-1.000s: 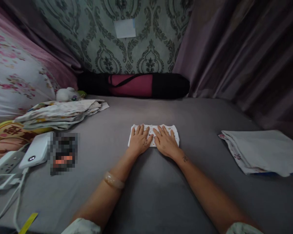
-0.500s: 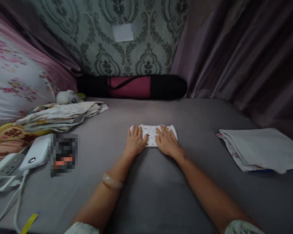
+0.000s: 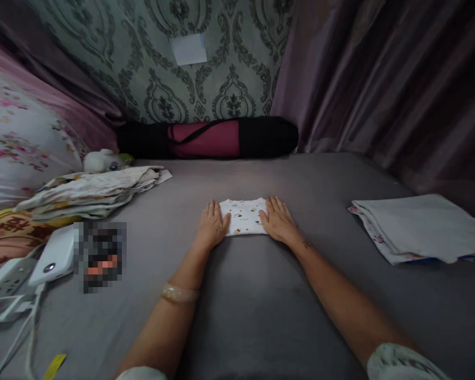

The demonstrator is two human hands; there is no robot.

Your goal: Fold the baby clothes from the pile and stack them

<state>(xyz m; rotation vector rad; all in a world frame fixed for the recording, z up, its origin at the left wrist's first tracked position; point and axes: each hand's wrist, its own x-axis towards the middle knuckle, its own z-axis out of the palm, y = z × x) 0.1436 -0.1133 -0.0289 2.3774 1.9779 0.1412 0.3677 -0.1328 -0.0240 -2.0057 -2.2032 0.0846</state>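
Note:
A small folded white cloth (image 3: pixel 245 217) with a scattered print lies flat on the grey sheet (image 3: pixel 261 306), near the middle of the view. My left hand (image 3: pixel 214 224) rests on its left edge, palm down with the fingers stretched forward and the thumb on the cloth. On the opposite edge lies my right hand (image 3: pixel 279 219), also flat, its fingers a little apart and its thumb over the print. Neither hand grips anything. A pale bangle (image 3: pixel 180 293) circles my left wrist.
Crumpled cloths (image 3: pixel 91 190) lie at the left, above a white power bank (image 3: pixel 55 256), a power strip (image 3: pixel 11 279) and cables. A folded white cloth (image 3: pixel 423 227) is at the right. A black and magenta bag (image 3: pixel 206 140) lies along the wall.
My hands have moved apart toward the side edges of the folded cloth, so more of its print shows between them. The camera view has shifted slightly.

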